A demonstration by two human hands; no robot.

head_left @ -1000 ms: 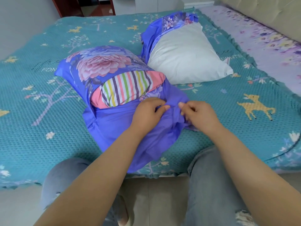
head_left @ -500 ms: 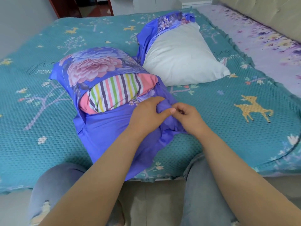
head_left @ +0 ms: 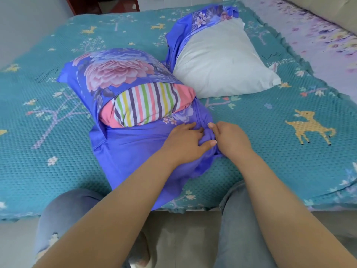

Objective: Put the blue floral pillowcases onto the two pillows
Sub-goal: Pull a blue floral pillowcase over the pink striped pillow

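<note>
Approx. half done: striped pillow (head_left: pixel 148 103) partly in pillowcase (head_left: pixel 135 149), L hand (head_left: pixel 185 140) & R hand (head_left: pixel 229 140) together pinching open edge; white pillow (head_left: pixel 220 68), 2nd pillowcase (head_left: pixel 183 33) pending.

On the teal bedspread (head_left: pixel 270 136) the striped pillow (head_left: pixel 146 104) sits partly inside a blue floral pillowcase (head_left: pixel 123 74), its near end uncovered. The left hand (head_left: pixel 185 142) and right hand (head_left: pixel 229 140) meet at the loose blue fabric near the opening, seemingly pinching a fold between them. Behind lies a white pillow (head_left: pixel 220 66) on a second pillowcase (head_left: pixel 202 18).
</note>
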